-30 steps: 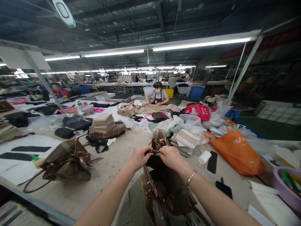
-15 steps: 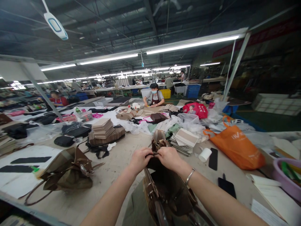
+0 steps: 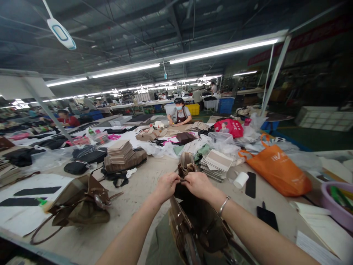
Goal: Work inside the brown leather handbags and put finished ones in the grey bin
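Note:
A brown handbag (image 3: 205, 224) stands gaping in front of me, its inside dark. My left hand (image 3: 166, 186) and my right hand (image 3: 199, 185) meet at its far rim, thumbs and fingers pinching the edge side by side. Both are closed on the bag. The exact bit of edge between the fingertips is hidden. Just beyond my hands, a tan and brown piece with folded straps (image 3: 186, 163) rises from the table. Another brown bag (image 3: 79, 204) leans over on the left, its strap looped on the tabletop.
Stacked tan panels (image 3: 121, 152) lie ahead left, more panels (image 3: 216, 164) ahead right. On the right are a white roll (image 3: 241, 180), black phone-like slabs (image 3: 267, 218), an orange tote (image 3: 282, 173) and a purple basin (image 3: 338, 206). A masked co-worker (image 3: 179, 112) sits across the table.
Both hands keep their pinch on the bag's rim, almost in the same spot. The view has shifted very slightly; nothing has been let go.

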The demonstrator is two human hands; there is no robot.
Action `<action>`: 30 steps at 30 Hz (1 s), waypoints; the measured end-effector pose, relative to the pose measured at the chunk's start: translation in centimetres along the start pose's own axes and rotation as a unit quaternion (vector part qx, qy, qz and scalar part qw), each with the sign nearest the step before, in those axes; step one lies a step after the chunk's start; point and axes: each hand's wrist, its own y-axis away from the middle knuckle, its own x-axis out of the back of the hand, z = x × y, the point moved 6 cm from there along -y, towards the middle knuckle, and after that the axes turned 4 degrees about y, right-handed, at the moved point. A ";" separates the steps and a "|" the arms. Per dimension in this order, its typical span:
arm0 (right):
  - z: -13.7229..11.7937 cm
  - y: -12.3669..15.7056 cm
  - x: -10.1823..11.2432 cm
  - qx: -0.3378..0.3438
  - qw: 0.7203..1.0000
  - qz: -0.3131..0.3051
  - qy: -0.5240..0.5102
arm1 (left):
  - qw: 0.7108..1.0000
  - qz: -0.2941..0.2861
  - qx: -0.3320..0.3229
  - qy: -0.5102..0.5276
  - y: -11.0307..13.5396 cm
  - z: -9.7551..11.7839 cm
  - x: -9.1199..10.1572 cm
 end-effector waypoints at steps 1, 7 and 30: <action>0.0 0.0 0.0 0.002 1.000 -0.001 0.000 | 1.000 0.004 0.005 -0.006 0.0 -0.1 -0.1; -0.1 -0.2 0.3 0.016 1.000 0.008 0.002 | 0.999 0.016 0.015 -0.023 -0.1 -0.2 -0.4; -0.5 -0.5 0.7 -0.008 1.000 -0.018 0.018 | 0.970 -0.001 0.201 0.140 2.5 -2.8 1.0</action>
